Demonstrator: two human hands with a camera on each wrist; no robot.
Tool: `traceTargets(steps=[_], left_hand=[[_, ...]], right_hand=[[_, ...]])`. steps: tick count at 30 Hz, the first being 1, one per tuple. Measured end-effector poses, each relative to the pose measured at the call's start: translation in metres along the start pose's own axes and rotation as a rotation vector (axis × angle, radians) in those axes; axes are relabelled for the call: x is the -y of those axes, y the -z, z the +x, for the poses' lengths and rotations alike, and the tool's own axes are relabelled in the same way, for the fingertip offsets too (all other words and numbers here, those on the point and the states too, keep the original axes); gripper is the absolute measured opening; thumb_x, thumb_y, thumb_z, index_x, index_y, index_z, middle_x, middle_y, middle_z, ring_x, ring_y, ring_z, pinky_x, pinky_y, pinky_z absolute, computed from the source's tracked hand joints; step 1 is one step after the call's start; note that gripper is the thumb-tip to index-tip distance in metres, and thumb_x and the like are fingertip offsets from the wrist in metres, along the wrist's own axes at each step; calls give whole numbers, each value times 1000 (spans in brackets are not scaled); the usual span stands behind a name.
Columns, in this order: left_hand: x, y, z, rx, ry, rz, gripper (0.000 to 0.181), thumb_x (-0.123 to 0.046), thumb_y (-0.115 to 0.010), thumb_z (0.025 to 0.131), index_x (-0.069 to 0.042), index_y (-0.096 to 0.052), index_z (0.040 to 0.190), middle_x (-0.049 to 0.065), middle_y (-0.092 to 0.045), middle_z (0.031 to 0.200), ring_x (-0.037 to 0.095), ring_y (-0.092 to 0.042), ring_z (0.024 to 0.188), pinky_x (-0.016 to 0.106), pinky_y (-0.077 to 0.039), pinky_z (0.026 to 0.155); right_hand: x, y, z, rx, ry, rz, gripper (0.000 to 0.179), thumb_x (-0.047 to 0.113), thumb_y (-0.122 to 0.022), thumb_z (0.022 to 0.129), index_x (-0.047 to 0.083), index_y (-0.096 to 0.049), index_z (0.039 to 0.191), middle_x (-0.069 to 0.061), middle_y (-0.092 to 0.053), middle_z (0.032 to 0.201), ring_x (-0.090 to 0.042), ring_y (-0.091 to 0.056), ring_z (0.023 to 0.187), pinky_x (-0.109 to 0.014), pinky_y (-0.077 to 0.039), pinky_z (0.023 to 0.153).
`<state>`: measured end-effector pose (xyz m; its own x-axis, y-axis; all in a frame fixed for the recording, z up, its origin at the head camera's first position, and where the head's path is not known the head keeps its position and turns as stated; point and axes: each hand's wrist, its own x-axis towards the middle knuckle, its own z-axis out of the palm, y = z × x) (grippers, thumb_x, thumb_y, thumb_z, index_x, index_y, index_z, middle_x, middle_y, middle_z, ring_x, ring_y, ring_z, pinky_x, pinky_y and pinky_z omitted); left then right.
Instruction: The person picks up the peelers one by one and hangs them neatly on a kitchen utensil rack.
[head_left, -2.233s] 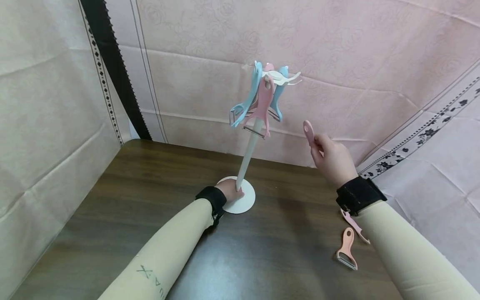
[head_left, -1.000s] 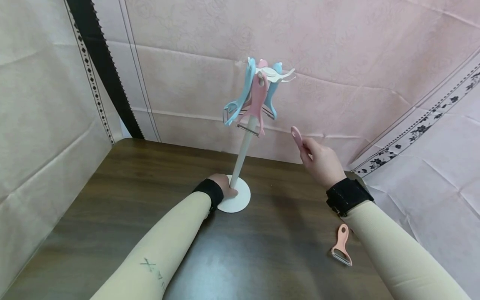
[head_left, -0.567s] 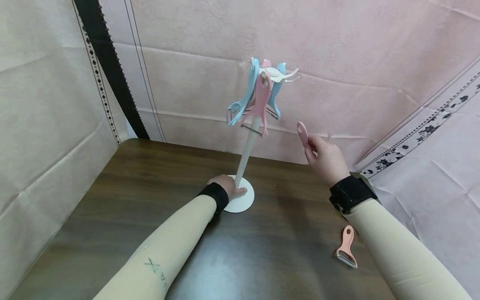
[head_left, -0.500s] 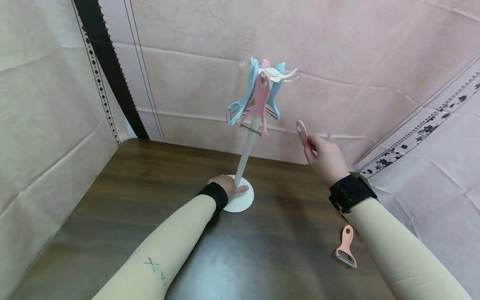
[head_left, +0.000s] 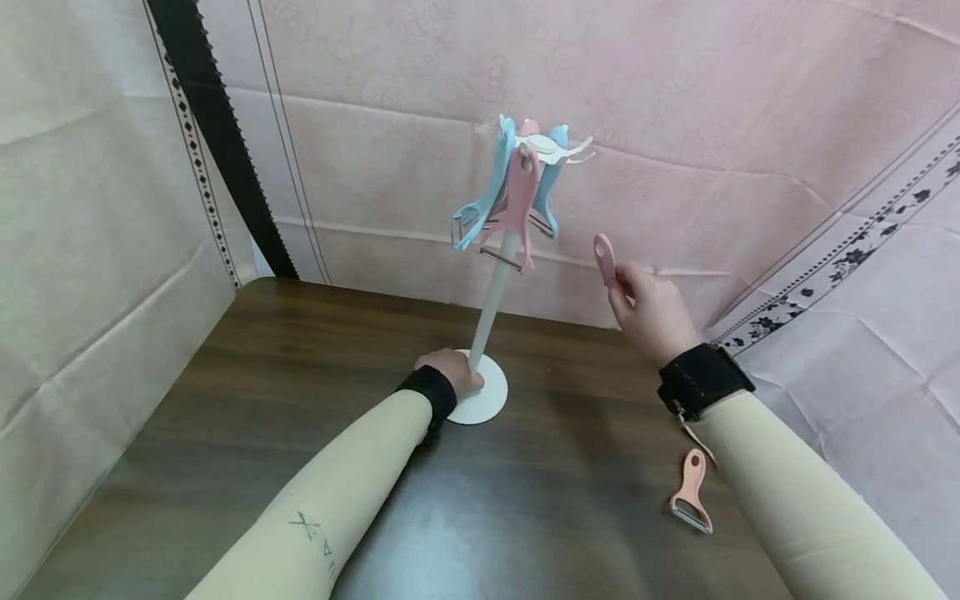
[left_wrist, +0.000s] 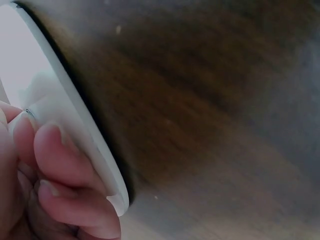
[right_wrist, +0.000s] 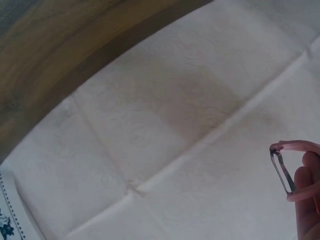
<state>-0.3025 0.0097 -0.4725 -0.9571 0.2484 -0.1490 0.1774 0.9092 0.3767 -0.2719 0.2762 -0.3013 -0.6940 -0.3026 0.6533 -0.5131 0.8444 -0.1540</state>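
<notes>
My left hand grips the foot of a white rack's pole, just above its round base. In the left wrist view, curled fingers lie over the base. Blue and pink peelers hang around the rack's top, among them a blue peeler at left, a pink peeler in front and another blue peeler at right. Right of the rack, my right hand pinches a pink peeler in the air, handle end up. Its metal blade shows in the right wrist view.
White hooks with nothing on them stick out at the rack's right. On the brown table, an orange peeler lies near my right forearm. Another peeler is mostly hidden under that arm. A pale cloth wall stands behind.
My right hand and the pink peeler have shifted slightly left towards the rack since the earliest frame. My left thumb, stretched out over the base half a second ago, is now drawn in against the pole.
</notes>
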Motion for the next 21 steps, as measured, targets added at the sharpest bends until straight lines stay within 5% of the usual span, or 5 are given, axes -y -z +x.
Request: traceTargets(steps=[21], left_hand=[[3, -3, 6, 33, -10, 50, 38, -46, -62, 86, -10, -72, 88, 3, -64, 73, 21, -58, 68, 39, -46, 64]], right_hand=[[52, 32, 58, -82, -130, 125, 20, 16, -55, 97, 1, -65, 105, -9, -73, 95, -13, -68, 88, -33, -51, 83]])
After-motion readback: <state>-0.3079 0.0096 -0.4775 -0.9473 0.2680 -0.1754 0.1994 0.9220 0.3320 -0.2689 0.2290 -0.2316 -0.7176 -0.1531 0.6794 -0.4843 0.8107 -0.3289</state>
